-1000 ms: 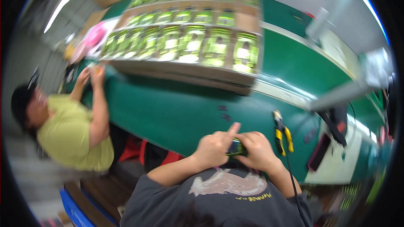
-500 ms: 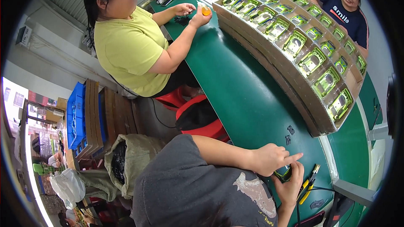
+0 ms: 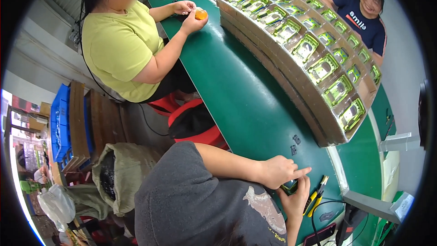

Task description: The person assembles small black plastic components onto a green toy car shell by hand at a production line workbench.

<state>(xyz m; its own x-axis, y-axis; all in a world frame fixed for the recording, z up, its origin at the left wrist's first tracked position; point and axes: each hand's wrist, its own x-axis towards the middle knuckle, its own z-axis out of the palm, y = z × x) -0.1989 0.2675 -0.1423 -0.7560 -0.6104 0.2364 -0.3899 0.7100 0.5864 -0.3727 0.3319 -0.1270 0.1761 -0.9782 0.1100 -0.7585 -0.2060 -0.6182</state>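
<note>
My left hand is curled over a small green-and-dark plastic part, its index finger stretched out to the right. What its other fingers pinch is hidden. From below, my right hand grips the same part between thumb and fingers. Right beside that hand lie cutting pliers with yellow and black handles. Two small black plastic pieces rest on the green table beyond my left hand. A flat dark piece lies to the right of the pliers.
A stacked cardboard tray of bright green frames spans the table's far side. A co-worker in yellow-green holds an orange round object; another person stands behind the tray. A grey metal bar, cables and a phone are at right.
The whole view has shifted, so the scene sits further left. My hands keep nearly the same pose on the part. The seated co-worker's hands have come closer together around the orange object.
</note>
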